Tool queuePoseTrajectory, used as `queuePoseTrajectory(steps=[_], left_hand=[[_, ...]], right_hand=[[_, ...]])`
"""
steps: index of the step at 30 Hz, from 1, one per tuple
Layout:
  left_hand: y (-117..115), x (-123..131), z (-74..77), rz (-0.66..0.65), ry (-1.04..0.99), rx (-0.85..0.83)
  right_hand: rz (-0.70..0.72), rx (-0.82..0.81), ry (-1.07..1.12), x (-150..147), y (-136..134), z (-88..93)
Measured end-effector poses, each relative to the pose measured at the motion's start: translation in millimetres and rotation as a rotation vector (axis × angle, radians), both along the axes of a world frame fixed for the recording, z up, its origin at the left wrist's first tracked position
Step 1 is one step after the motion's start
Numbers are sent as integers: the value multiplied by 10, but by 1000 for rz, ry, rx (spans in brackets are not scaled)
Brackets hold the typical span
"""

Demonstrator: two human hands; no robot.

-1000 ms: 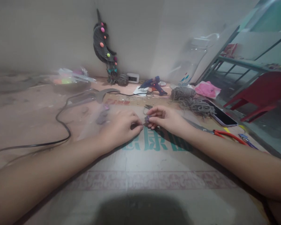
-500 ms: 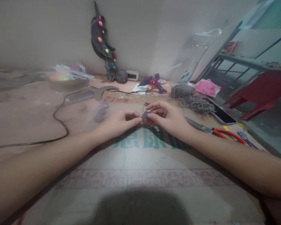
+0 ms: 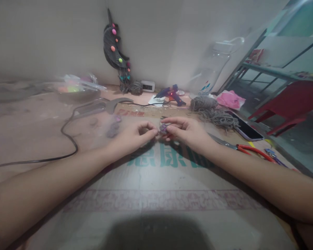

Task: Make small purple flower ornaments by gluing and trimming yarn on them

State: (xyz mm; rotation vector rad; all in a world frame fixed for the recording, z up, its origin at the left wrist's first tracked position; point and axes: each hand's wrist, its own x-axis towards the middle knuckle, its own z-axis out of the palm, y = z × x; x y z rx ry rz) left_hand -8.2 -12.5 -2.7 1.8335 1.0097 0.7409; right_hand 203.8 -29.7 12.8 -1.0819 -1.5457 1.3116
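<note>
A small ball wound in grey yarn with purple showing through is pinched between the thumb and fingers of my right hand. My left hand is just left of the ball, its thumb and forefinger brought together at the tips. Whether a strand of yarn lies between those left fingertips is too small to make out. Both hands are above a sheet of cardboard with green characters. Left of my left hand lies a blurred grey and purple piece.
At the back stand a glue gun, a grey yarn skein and a clear bottle. Orange-handled scissors and a phone lie to the right. A decorated dark crescent leans on the wall. A black cord crosses the left side.
My left fingertips have drawn slightly left, off the ball. My right hand keeps its hold, and more of the ball shows. The whole view has shifted a little.
</note>
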Motion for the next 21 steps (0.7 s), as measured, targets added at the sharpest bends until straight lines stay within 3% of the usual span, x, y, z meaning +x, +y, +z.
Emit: queuePoseTrajectory(steps=[7, 21], left_hand=[[-3, 8, 34, -35, -83, -34], [-26, 30, 78, 15, -76, -73]], right_hand=[[-65, 105, -76, 36, 6, 18], [-48, 88, -68, 4, -39, 26]])
